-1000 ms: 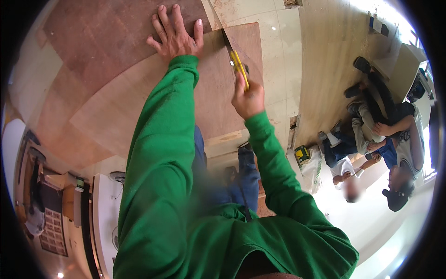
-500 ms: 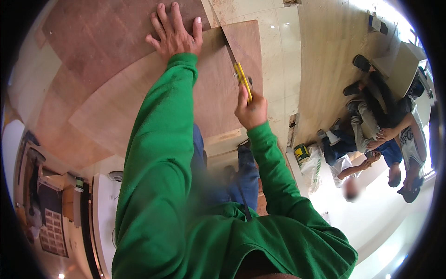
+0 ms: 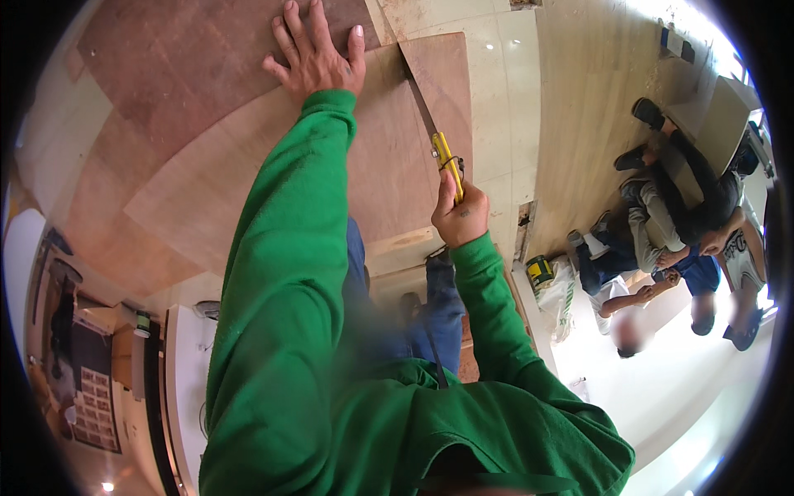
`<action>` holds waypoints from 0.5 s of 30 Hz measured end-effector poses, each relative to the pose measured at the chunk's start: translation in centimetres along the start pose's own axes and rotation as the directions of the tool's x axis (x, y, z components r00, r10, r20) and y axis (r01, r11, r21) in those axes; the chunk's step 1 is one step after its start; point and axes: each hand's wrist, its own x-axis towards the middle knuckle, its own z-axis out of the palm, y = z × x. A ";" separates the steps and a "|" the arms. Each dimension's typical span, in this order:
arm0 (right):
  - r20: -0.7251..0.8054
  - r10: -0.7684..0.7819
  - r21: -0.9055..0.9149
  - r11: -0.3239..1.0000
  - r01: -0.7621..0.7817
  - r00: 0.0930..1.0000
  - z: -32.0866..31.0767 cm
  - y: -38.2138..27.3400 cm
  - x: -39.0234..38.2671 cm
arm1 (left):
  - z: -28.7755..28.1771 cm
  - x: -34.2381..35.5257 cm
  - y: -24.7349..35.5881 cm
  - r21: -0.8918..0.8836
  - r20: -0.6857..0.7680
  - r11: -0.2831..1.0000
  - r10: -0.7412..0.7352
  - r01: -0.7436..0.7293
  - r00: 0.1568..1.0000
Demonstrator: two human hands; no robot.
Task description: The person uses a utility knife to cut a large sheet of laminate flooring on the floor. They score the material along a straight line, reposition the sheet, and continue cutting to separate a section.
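My left hand (image 3: 318,62) lies with fingers spread, pressing on the dark reddish wooden sheet (image 3: 182,74) and near the edge of a lighter plywood sheet (image 3: 194,198). To its right, my right hand (image 3: 461,213) grips a yellow-handled cutting tool (image 3: 447,157), thumb along the handle. A long, narrow dark line runs from the tool up to the lighter sheet's far edge, beside a plywood strip (image 3: 438,78); I cannot tell how much of it is blade and how much is gap.
Pale floor tiles (image 3: 500,99) border the sheets on the right. Several people (image 3: 678,223) sit farther right near a pale box-like piece of furniture (image 3: 724,124). A green-and-yellow can (image 3: 539,273) and a white sack (image 3: 558,306) are beside them. My jeans-clad legs (image 3: 442,314) are below.
My right hand and the yellow tool have moved down toward me and slightly right, and the dark line above the tool looks longer. My left hand has stayed spread on the sheets.
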 end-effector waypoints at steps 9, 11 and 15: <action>0.104 0.132 -0.015 0.991 -0.132 0.986 -7.0 -1.4 -8.8 | 0.3 0.2 0.2 -0.011 0.010 1.000 -0.014 0.014 1.000; 0.135 0.158 -0.027 0.987 -0.156 0.978 -6.7 -2.8 -7.2 | 0.7 0.3 0.2 -0.012 0.036 1.000 -0.014 0.015 0.999; 0.016 -0.079 0.145 0.987 0.076 0.997 0.1 -0.8 2.1 | 1.6 0.2 -0.1 0.007 0.004 1.000 -0.017 0.017 1.000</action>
